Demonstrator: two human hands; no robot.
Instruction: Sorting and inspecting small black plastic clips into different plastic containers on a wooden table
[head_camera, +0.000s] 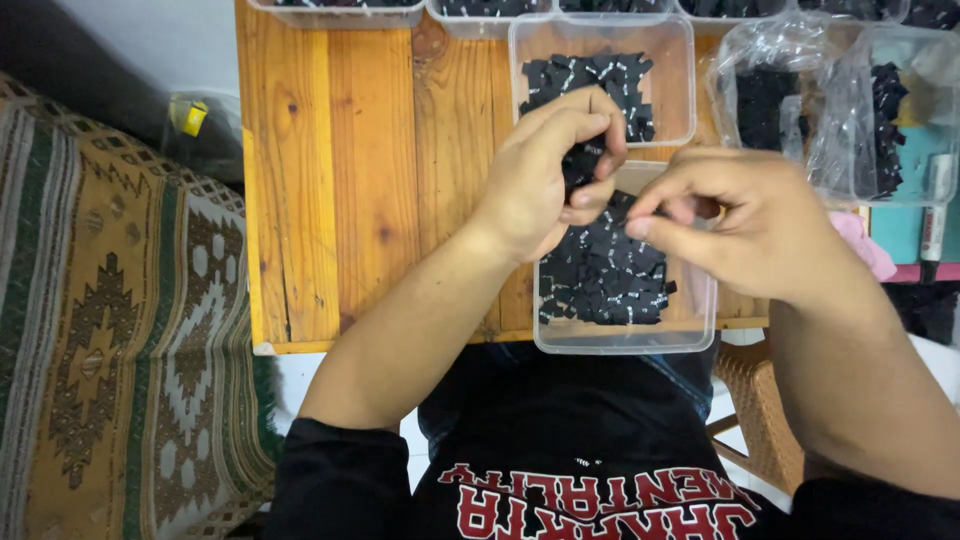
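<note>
Wooden table (330, 180): left hand (550, 170) grip pinches black pieces (580, 160) over tub (620, 340); right hand (745, 225) grip pinched, contents unclear.

Both forearms come up from the bottom of the view, bare from the elbows, with dark sleeves pushed up near the lower edge. The left hand (545, 180) is raised in the middle, back of the hand facing up, fingers (590, 125) curled in tight and bunched against the thumb in a closed pinch. The right hand (745, 225) sits just beside it, a bit lower, wrist bent inward, its thumb and fingers (650, 225) pressed together at the tips and pointing toward the left hand. The two hands are almost touching
</note>
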